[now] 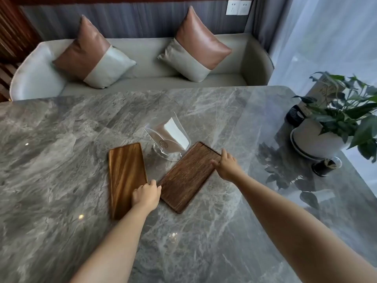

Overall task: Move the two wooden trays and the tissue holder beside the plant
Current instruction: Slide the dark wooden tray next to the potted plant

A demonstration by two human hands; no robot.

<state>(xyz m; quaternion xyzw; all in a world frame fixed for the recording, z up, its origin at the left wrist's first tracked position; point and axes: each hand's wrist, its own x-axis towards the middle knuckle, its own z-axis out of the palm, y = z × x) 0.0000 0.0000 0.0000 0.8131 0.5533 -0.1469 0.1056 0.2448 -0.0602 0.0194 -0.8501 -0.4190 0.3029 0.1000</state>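
Our left hand [145,194] clamps the lighter tray's [126,176] right edge at frame centre; our right hand [226,165] grips the darker tray's [188,177] far corner. The tissue holder [168,137] stands between them on the bench [61,160]; the plant [344,111] sits at right.

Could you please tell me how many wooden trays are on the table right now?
2. The lighter tray lies left of the tissue holder, under the left hand. The darker tray lies right of it, touched by the right hand. None appears hidden.
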